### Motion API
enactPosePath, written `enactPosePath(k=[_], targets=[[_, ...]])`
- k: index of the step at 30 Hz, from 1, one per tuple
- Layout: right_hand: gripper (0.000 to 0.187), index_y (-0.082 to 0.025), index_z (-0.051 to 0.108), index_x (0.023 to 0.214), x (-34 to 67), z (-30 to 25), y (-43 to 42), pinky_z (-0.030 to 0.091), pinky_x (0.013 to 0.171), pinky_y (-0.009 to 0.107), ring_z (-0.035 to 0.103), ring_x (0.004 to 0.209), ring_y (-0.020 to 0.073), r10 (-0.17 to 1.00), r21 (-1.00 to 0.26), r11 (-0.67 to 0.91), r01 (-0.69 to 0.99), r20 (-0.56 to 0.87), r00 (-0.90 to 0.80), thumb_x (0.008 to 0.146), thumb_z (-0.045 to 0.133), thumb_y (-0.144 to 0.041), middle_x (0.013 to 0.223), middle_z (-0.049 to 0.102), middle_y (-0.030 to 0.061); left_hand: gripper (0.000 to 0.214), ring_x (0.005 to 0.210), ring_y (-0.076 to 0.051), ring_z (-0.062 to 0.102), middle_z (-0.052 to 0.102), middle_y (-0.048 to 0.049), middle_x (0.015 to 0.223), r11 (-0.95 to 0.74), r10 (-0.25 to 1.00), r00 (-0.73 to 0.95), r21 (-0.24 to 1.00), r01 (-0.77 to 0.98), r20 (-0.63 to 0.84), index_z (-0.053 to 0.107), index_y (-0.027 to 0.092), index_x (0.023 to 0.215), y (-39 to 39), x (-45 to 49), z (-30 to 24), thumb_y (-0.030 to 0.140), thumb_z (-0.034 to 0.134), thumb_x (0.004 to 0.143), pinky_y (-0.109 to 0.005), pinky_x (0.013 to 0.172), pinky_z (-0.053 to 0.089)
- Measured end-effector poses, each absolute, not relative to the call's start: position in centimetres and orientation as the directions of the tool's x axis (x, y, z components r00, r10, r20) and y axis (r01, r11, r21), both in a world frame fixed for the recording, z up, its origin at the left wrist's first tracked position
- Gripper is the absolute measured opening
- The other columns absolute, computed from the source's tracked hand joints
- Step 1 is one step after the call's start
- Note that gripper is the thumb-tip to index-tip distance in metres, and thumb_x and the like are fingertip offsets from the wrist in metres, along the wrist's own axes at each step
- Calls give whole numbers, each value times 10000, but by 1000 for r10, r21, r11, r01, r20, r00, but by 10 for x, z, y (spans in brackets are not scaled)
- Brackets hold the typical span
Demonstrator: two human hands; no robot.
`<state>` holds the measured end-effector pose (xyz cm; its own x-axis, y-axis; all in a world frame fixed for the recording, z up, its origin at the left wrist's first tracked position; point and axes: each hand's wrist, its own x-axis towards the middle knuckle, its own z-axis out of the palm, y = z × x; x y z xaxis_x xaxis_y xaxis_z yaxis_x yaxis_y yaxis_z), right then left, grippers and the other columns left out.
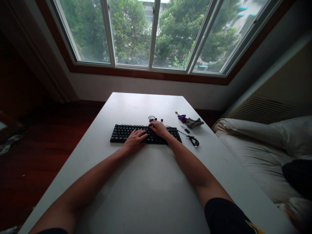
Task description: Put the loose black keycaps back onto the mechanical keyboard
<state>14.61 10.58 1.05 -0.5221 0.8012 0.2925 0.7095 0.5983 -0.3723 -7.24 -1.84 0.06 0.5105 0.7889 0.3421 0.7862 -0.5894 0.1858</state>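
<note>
A black keyboard (118,133) lies across the white table. My left hand (135,139) rests on its middle part, palm down, with the fingers stretched out over the keys. At the keyboard's back edge, my right hand (159,128) has its thumb and fingers drawn together over the upper keys. Whatever lies between those fingertips is too small to make out. Just behind the right hand are a few small black pieces that look like keycaps (162,120), beside a thin wire loop (151,117).
To the right on the table (146,182) lie a coiled black USB cable (193,141), a small black piece (187,131), a grey cloth (194,123), a purple cloth (181,118) and a brush-like stick (176,113). A pale sofa (248,146) stands at right, a window behind.
</note>
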Motion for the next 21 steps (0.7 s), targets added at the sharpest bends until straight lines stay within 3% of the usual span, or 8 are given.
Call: enactPosePath(k=[4,10,15,17,21], targets=[[212,-256,765,1103,146,12,104,489,947,306,678,1033,203,832,-384,554,739,230,-504,943,630,-286,1083,754,34,520,1416,-296,418,493,-106,1523,-588,791,504,204,783,346,552,270,1424,-18,-73,0,318,641,914,-547,1200,281],[371,-232,676,1314,143,13,97,453,1056,324,629,1201,213,826,-364,561,744,311,-470,1037,447,-324,1301,690,63,523,1416,-292,423,497,-91,1522,-577,795,496,185,796,349,553,278,1423,-19,-73,1,335,639,911,-533,1206,283],[688,-146,285,1608,143,22,75,260,1222,395,260,1523,244,736,-211,643,736,438,-517,1039,390,-519,1622,347,133,534,1424,-283,416,494,-73,1529,-575,796,491,190,795,354,544,287,1433,-20,-75,2,332,635,909,-517,1221,270],[727,-162,231,1625,143,21,68,190,1247,428,179,1550,246,738,-166,644,747,391,-550,1034,374,-559,1648,291,126,548,1417,-283,421,496,-76,1526,-572,798,482,204,794,363,548,273,1429,-21,-75,2,334,652,894,-505,1223,275],[693,-203,339,1587,144,12,62,172,1246,462,265,1524,262,777,-162,629,761,172,-605,1024,359,-607,1608,380,120,572,1423,-309,405,514,-86,1506,-526,823,421,228,820,382,563,269,1409,-20,-78,2,392,684,863,-544,1235,229]])
